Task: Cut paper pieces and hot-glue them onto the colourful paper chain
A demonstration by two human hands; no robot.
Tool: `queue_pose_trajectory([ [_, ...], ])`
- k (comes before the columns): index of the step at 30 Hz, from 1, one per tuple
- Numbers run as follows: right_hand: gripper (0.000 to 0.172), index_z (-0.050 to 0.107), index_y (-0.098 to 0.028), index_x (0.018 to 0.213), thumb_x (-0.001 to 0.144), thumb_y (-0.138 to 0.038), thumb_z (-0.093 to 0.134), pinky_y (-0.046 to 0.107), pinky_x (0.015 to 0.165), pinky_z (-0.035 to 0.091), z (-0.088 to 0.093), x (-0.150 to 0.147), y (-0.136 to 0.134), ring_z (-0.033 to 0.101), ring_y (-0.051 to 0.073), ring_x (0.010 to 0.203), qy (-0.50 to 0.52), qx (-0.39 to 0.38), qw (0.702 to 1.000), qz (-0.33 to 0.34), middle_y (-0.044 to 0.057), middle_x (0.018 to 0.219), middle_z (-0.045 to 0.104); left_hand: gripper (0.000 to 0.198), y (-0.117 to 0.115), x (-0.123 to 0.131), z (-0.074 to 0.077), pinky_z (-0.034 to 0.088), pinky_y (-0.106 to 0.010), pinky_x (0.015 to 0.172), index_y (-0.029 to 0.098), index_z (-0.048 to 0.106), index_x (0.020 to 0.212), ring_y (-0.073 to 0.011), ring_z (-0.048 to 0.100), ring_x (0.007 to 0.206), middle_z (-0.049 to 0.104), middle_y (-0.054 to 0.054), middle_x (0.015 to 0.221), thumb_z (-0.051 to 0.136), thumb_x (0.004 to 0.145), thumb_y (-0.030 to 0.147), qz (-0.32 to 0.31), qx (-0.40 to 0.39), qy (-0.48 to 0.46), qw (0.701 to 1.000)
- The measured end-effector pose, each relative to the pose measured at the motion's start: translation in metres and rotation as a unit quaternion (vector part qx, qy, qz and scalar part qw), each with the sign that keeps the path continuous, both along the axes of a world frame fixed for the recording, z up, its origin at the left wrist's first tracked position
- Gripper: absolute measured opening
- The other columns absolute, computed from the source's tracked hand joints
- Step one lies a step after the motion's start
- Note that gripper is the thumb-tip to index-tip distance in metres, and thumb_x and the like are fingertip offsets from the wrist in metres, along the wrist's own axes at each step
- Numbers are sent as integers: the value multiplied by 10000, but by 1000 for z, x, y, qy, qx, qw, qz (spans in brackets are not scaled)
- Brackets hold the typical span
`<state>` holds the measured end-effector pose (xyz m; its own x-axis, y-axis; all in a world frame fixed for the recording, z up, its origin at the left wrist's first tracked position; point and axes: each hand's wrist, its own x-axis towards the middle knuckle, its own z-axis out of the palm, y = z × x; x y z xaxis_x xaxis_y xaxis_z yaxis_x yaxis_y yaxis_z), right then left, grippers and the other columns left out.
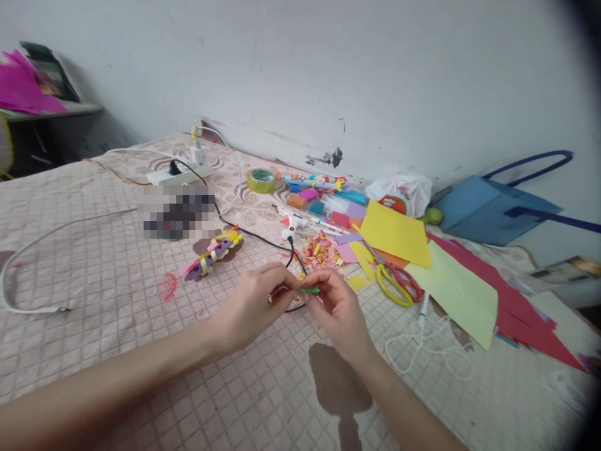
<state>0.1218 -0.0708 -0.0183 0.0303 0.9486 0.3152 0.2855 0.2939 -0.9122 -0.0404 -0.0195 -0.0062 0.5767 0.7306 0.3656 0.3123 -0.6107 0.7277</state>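
My left hand (256, 304) and my right hand (340, 316) meet above the quilted cover, fingertips pinched together. Between them shows a small green strip (310, 290), perhaps paper; the fingers hide most of it. Just beyond my hands lies a heap of small colourful paper scraps (323, 250). Behind the heap is a white hot glue gun (292, 224) whose black cord (253, 235) passes close by my fingers. Left of my hands rests a purple and yellow decorated paper tube (211, 255). Scissors (399, 285) with yellow and red handles lie to the right.
A power strip (181, 172) with plugs stands at the back left. Near the wall are a tape roll (261, 180) and a decorated blue stick (312, 181). Yellow paper (394, 233), pale green paper (457, 291), a white cable (422, 344) and a blue bag (493, 210) occupy the right.
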Motion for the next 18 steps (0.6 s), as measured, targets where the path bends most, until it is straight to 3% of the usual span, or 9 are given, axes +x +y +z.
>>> queue_pose_trajectory([
  [4, 121, 541, -220, 870, 791, -130, 557, 273, 676, 479, 1, -1, 0, 585, 158, 779, -7, 10, 1000, -3, 11, 811, 595, 149, -1, -1, 0, 419, -250, 658, 170, 578, 827, -136, 550, 763, 599, -42, 826, 437, 859, 134, -32, 36, -12, 999],
  [7, 127, 540, -218, 836, 786, -102, 541, 274, 692, 466, 1, 0, 0, 566, 155, 769, -17, 31, 999, -13, 6, 794, 573, 139, -2, -1, 2, 422, -252, 654, 168, 591, 825, -130, 545, 741, 595, -37, 807, 457, 852, 140, -22, 8, -28, 999],
  [10, 167, 547, -219, 839, 777, -66, 524, 288, 722, 454, 0, 0, -1, 556, 157, 789, -38, 68, 997, -26, 8, 817, 564, 75, -1, 1, 6, 435, -232, 592, 156, 593, 850, -113, 545, 662, 605, -23, 763, 531, 819, 186, -30, -148, -59, 987],
  [13, 188, 553, -221, 847, 778, -52, 510, 307, 743, 452, 0, 1, -1, 554, 164, 805, -62, 97, 993, -29, 14, 835, 561, 162, 3, 1, 9, 447, -219, 558, 133, 569, 883, -102, 553, 624, 618, -20, 736, 581, 804, 273, -90, -325, -101, 936],
  [18, 206, 551, -225, 847, 772, -40, 501, 324, 767, 452, -1, 1, 0, 553, 167, 814, -70, 112, 991, -18, 14, 835, 564, 208, 9, 0, 7, 416, -194, 528, 125, 565, 794, -64, 519, 538, 620, -1, 669, 561, 823, 331, -87, -445, -116, 883],
])
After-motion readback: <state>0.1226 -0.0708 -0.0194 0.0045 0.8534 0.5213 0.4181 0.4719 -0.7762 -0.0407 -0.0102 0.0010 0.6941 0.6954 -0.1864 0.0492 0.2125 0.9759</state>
